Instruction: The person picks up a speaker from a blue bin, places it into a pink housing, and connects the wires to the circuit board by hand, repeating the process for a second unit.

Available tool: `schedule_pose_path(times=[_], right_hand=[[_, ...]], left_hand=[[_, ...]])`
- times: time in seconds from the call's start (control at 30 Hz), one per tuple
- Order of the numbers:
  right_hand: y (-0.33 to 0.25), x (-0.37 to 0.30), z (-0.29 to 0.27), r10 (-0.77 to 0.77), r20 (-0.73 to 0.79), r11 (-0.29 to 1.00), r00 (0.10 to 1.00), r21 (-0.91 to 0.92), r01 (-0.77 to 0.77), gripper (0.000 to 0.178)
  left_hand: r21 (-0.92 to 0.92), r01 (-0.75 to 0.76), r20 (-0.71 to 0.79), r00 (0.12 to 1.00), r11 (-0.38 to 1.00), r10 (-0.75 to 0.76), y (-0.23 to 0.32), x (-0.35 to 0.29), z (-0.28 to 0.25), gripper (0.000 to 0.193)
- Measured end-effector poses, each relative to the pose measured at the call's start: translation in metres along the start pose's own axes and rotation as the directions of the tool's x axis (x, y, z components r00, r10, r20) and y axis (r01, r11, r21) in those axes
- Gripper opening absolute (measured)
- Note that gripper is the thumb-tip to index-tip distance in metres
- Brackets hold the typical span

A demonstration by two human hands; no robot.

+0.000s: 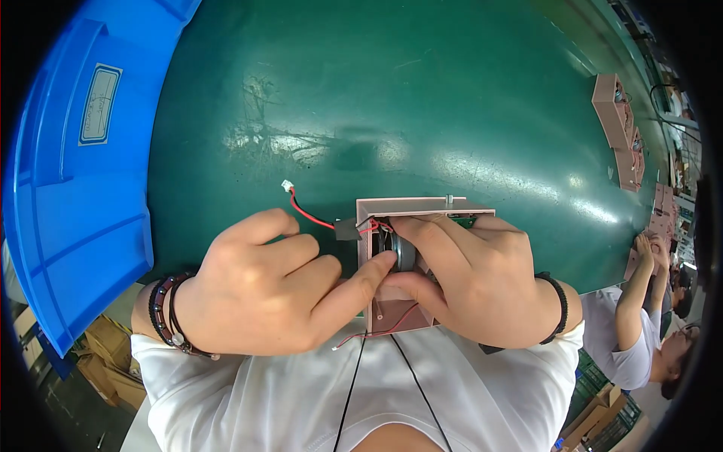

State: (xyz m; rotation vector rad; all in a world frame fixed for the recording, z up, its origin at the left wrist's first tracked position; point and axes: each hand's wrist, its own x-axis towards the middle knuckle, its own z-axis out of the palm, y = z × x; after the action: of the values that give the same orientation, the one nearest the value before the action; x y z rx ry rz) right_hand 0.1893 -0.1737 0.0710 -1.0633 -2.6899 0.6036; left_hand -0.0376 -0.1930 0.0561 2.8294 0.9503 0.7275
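A pink open-topped housing [407, 205] rests at the table's near edge, in front of my body. Inside it sits a round dark speaker [405, 255] with a metallic rim. My right hand [482, 271] reaches in from the right, its fingers and thumb closed around the speaker. From the left, my left hand [263, 282] presses its thumb on the speaker, the other fingers curled. A red and black wire [310, 217] with a white connector [287, 185] runs out past a black patch [347, 229]. Another thin red wire [388, 330] trails over the near side. My fingers partly hide the interior.
On the left stands a large blue bin [90, 196] with a label. More pink housings [614, 120] lie at the green table's [339, 90] far right. A co-worker [625, 331] works at the right edge. Cardboard boxes [109, 354] are at lower left.
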Motion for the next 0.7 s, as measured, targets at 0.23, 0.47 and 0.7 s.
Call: schedule_pose_path(times=[0.23, 0.47, 0.7], right_hand=[[-0.009, -0.002, 0.005, -0.145, -0.141, 0.959, 0.979, -0.263, 0.104, 0.036], [-0.011, 0.014, -0.032, -0.225, -0.069, 0.952, 0.972, -0.228, 0.204, 0.031], [0.013, 0.093, -0.026, -0.468, -0.08, 0.879, 0.88, 0.058, 0.473, 0.036]], left_hand=[[0.165, 0.114, 0.203, 0.968, 0.98, -0.147, 0.011, 0.004, -0.017, 0.022], [0.057, 0.11, 0.218, 0.969, 0.992, -0.12, 0.004, 0.003, -0.014, 0.014], [-0.125, 0.021, -0.024, 0.999, 0.992, -0.025, -0.014, 0.003, 0.017, 0.014]])
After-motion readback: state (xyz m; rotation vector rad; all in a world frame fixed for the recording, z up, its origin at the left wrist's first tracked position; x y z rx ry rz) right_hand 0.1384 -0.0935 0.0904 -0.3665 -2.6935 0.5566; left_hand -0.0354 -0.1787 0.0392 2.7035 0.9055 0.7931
